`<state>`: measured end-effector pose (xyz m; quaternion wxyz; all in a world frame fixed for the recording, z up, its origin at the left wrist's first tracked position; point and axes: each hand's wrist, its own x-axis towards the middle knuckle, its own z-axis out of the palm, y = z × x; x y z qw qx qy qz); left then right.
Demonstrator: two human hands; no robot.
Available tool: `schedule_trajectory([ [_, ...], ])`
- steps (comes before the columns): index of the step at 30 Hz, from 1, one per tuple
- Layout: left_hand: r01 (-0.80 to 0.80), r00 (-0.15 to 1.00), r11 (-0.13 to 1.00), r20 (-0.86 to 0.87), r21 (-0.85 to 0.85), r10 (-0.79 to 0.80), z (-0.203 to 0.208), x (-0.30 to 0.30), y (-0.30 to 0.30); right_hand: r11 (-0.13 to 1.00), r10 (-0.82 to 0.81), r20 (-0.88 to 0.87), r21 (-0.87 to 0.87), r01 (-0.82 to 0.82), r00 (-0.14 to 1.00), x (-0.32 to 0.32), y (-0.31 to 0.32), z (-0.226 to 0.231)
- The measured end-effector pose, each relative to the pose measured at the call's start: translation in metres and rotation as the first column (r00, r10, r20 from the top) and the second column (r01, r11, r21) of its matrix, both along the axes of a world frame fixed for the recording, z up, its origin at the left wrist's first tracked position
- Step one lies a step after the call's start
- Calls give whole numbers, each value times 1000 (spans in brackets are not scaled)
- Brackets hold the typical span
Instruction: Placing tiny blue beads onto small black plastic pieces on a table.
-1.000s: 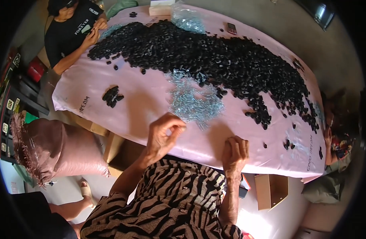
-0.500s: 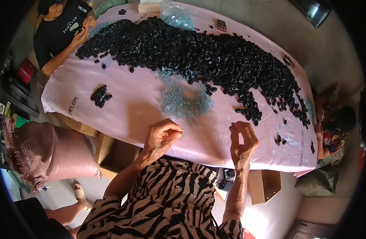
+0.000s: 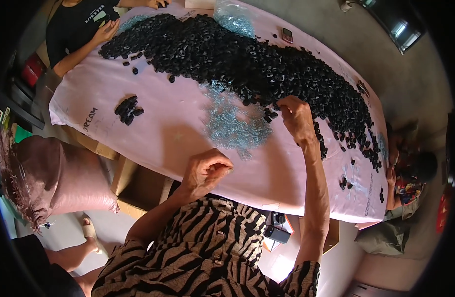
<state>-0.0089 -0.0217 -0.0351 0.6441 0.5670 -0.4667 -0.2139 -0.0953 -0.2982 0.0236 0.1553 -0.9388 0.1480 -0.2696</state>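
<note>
My left hand [image 3: 206,172] is closed in a pinch above the near side of the pink cloth-covered table [image 3: 168,133]; whatever lies between its fingertips is hidden. Farther out, my right hand [image 3: 296,116] reaches to the near edge of a long heap of small black ring-like pieces [image 3: 202,52]. Its fingers are bent together against the heap, and what they grip cannot be made out. A spread of small clear bluish pieces [image 3: 237,126], coil-like in look, lies between the two hands and the heap. To the left sits a small cluster of black pieces [image 3: 128,110].
A clear plastic bag of bluish pieces [image 3: 235,19] and a phone-like device [image 3: 287,34] lie beyond the heap. Co-workers sit at the far left [image 3: 81,34] and right [image 3: 410,173]. Below the table edge are a pink sack [image 3: 71,173] and an open cardboard box [image 3: 141,188].
My right hand has moved forward from above the near part of the table to the heap's edge. My left hand stays pinched in nearly the same place. The left co-worker's hands have separated.
</note>
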Motion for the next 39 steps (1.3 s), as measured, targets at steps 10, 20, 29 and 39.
schedule_trajectory([
  [10, 78, 994, 997, -81, -2, -78, 2, 0, 0, 999, -33, -119, 29, 37, 992, -15, -6, 2],
  [20, 102, 992, 994, -77, 24, -100, -6, -2, 0, 993, 54, -201, -95, -75, 978, -13, 14, 5],
  [29, 115, 990, 983, -66, -147, -125, -5, -3, -6, 968, -76, -226, -249, 18, 971, -15, 25, -2],
  [39, 107, 991, 994, -87, 21, -105, -4, 0, 3, 979, -204, -128, -51, 199, 971, -22, 31, -12],
])
